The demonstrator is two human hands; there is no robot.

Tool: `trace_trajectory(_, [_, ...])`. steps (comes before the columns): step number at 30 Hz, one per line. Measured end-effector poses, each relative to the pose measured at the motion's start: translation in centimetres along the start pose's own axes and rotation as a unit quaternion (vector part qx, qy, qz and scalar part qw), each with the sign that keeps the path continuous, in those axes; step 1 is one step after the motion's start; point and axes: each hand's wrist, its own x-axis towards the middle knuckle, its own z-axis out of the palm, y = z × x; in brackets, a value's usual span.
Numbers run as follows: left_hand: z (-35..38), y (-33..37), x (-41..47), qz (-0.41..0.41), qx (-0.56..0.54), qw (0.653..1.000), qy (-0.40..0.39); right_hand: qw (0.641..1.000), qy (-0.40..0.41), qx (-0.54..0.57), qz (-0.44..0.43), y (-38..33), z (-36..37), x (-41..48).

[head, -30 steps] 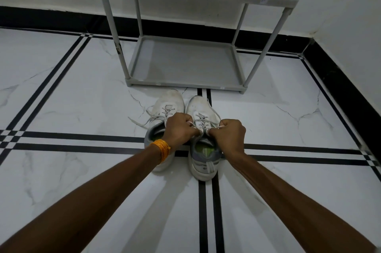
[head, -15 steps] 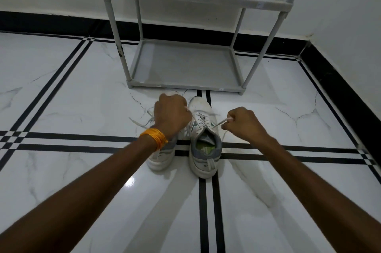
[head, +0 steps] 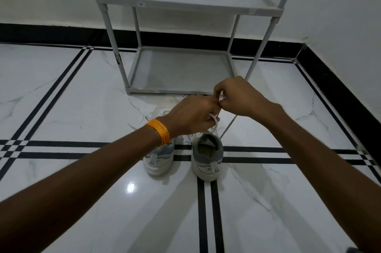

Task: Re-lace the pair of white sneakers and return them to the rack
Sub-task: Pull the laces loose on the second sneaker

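Two white sneakers stand side by side on the floor, heels toward me: the left sneaker and the right sneaker. Both hands meet above the right sneaker's front. My left hand, with an orange band at the wrist, pinches a white lace that loops up from the right sneaker. My right hand pinches the same lace at its fingertips, touching the left hand. A lace strand hangs down to the right of the shoe. The hands hide both sneakers' fronts.
A grey two-shelf rack stands just beyond the sneakers against the white wall, both shelves bare. The floor is glossy white marble with black stripes. A black skirting runs along the back and right walls.
Both hands rose and moved together from apart at the shoe's sides to meet above the right sneaker, pulling the lace up. The camera view shifted up and closer.
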Motion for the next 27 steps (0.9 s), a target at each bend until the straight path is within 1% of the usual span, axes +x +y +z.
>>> trace_trajectory(2, [-0.1,0.0,0.1,0.032,0.036,0.999,0.008,0.998,-0.009,-0.063,-0.014,-0.1,-0.4,0.2])
trace_trajectory(4, [-0.1,0.2,0.0,0.052,0.054,0.997,0.002,0.992,0.010,-0.127,-0.012,-0.2,-0.8,0.4])
trace_trajectory(7, [0.2,-0.1,0.2,0.074,0.080,0.994,-0.016,0.988,0.034,-0.144,-0.032,-0.4,-1.6,0.9])
trace_trajectory(9, [0.3,-0.4,0.5,0.088,0.118,0.988,-0.048,0.993,0.013,-0.097,-0.060,-0.6,-2.2,1.2])
trace_trajectory(11, [0.0,-0.3,1.0,0.089,0.181,0.977,-0.067,0.996,-0.024,0.000,-0.083,-0.7,-2.5,1.6])
trace_trajectory(12, [-0.4,-0.2,1.3,0.060,0.215,0.970,-0.092,0.994,-0.029,0.044,-0.092,-0.6,-2.4,1.8])
trace_trajectory(13, [-0.9,-0.3,1.7,0.015,0.240,0.963,-0.120,0.993,-0.023,0.073,-0.094,-0.6,-2.2,1.9])
trace_trajectory(14, [-1.3,-0.6,2.1,-0.042,0.237,0.961,-0.137,0.991,-0.010,0.095,-0.090,-0.3,-1.8,1.9])
trace_trajectory(15, [-1.7,-1.1,2.4,-0.109,0.192,0.965,-0.142,0.991,0.009,0.106,-0.082,0.0,-1.3,1.8])
trace_trajectory(16, [-2.1,-1.7,2.7,-0.179,0.108,0.969,-0.134,0.992,0.033,0.098,-0.072,0.4,-0.9,1.5])
trace_trajectory(17, [-2.4,-2.3,2.9,-0.241,0.000,0.964,-0.113,0.994,0.050,0.078,-0.056,0.8,-0.5,1.1])
trace_trajectory(18, [-2.7,-2.7,3.0,-0.281,-0.098,0.951,-0.084,0.996,0.048,0.071,-0.032,1.0,-0.2,0.6])
trace_trajectory(19, [-2.9,-2.8,2.9,-0.312,-0.171,0.932,-0.066,0.995,0.022,0.095,-0.004,1.0,0.1,0.1])
trace_trajectory(20, [-3.1,-2.7,2.8,-0.337,-0.222,0.913,-0.060,0.988,-0.019,0.151,0.022,0.7,0.5,-0.5])
trace_trajectory(21, [-3.1,-2.5,2.7,-0.351,-0.252,0.900,-0.060,0.973,-0.055,0.219,0.042,0.3,1.0,-0.9])
trace_trajectory(22, [-3.1,-2.2,2.7,-0.352,-0.267,0.895,-0.062,0.957,-0.067,0.277,0.061,-0.2,1.4,-1.2])
trace_trajectory(24, [-2.9,-1.8,2.8,-0.348,-0.283,0.891,-0.072,0.937,-0.034,0.334,0.094,-0.6,1.9,-1.2])
trace_trajectory(25, [-2.9,-1.9,2.9,-0.355,-0.300,0.882,-0.076,0.929,-0.022,0.354,0.110,-0.5,1.8,-1.2])
trace_trajectory(27, [-3.5,-2.8,2.5,-0.381,-0.373,0.842,-0.079,0.905,-0.024,0.404,0.133,-0.1,0.8,-1.3])
